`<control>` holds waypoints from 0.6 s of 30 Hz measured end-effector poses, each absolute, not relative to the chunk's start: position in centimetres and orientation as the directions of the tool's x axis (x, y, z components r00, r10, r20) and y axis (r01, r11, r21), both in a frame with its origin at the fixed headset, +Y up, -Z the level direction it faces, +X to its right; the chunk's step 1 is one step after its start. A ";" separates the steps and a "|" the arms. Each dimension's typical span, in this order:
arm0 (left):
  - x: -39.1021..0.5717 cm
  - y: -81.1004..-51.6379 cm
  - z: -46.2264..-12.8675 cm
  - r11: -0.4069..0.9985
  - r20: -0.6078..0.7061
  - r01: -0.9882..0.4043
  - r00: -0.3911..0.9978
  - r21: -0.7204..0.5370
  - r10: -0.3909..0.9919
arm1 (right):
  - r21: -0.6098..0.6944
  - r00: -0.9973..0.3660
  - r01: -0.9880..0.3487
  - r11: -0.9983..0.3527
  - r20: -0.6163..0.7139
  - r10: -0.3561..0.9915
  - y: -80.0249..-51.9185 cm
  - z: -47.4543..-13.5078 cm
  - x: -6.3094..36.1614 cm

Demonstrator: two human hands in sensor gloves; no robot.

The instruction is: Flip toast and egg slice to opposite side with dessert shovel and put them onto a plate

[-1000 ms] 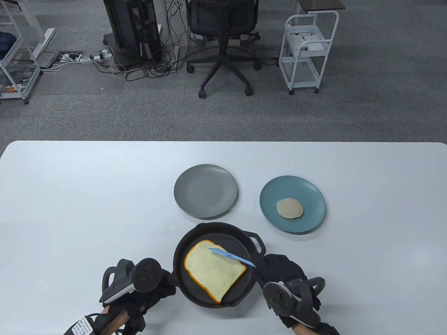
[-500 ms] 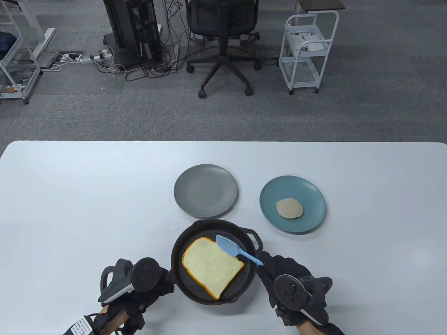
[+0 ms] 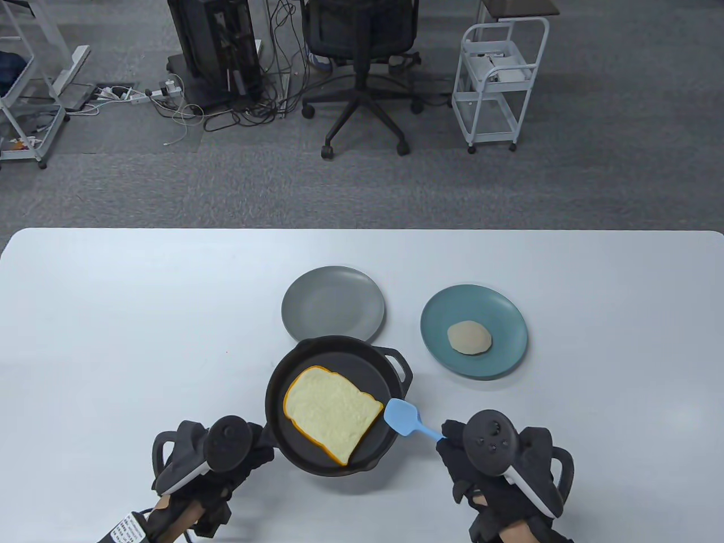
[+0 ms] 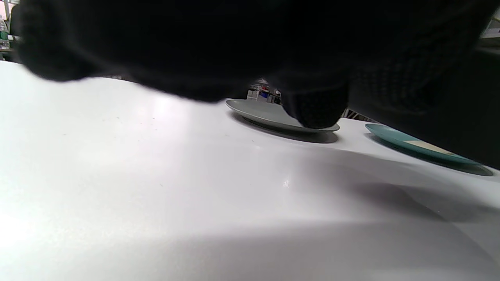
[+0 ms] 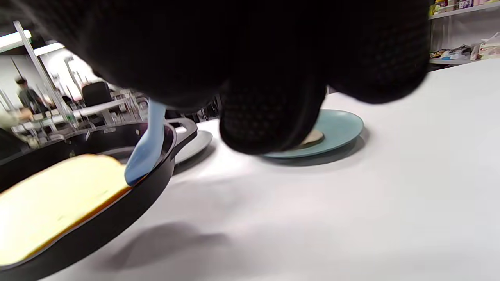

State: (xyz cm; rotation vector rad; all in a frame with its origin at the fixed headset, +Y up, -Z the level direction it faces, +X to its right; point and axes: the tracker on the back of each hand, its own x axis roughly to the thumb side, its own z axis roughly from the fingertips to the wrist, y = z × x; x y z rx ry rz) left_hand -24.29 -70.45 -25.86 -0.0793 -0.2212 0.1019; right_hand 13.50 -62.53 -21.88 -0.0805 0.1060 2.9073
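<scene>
A slice of toast (image 3: pixel 331 413) lies in a black skillet (image 3: pixel 339 353) that my left hand (image 3: pixel 249 452) grips by its handle. The skillet is held off the table, with a shadow beneath it, and its far rim overlaps the near edge of the grey plate (image 3: pixel 332 300). My right hand (image 3: pixel 452 447) holds the blue dessert shovel (image 3: pixel 403 418) by its handle. The shovel's blade (image 5: pixel 146 152) touches the right edge of the toast (image 5: pixel 50 203) inside the skillet rim (image 5: pixel 117 218). The pale egg slice (image 3: pixel 469 337) rests on the teal plate (image 3: pixel 503 362).
The white table (image 3: pixel 141 317) ends at a far edge, with an office chair (image 3: pixel 362 62) and a white cart (image 3: pixel 498 85) on the floor beyond. In the left wrist view the grey plate (image 4: pixel 269 115) and teal plate (image 4: pixel 394 138) sit ahead.
The skillet has moved left and away, up to the grey plate. The shovel came off the top of the toast to its right edge, while my right hand shifted right and rolled over.
</scene>
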 end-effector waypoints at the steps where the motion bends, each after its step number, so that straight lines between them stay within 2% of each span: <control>1: -24.2 -70.4 -25.8 0.992 0.210 -0.083 0.972 -0.091 0.101 | 0.097 -0.978 -0.202 -0.975 -0.079 0.195 -62.2 -22.0 12.7; 8: -23.8 -70.5 -25.4 0.990 0.179 -0.096 0.977 -0.099 0.113 | 0.216 -0.996 -0.074 -0.974 -0.071 0.060 -61.2 -23.3 9.4; 11: -24.0 -70.4 -25.3 0.972 0.179 -0.196 0.960 -0.131 0.217 | 0.218 -0.996 -0.056 -0.974 -0.079 0.040 -62.0 -23.8 8.9; 13: -24.2 -70.3 -25.3 0.958 0.162 -0.251 0.949 -0.138 0.272 | 0.196 -0.994 -0.094 -0.976 -0.070 0.082 -62.6 -24.1 9.4; 18: -24.7 -70.8 -25.8 0.930 0.114 -0.301 0.937 -0.212 0.329 | 0.173 -0.951 -0.310 -0.935 -0.049 0.307 -64.8 -25.1 12.4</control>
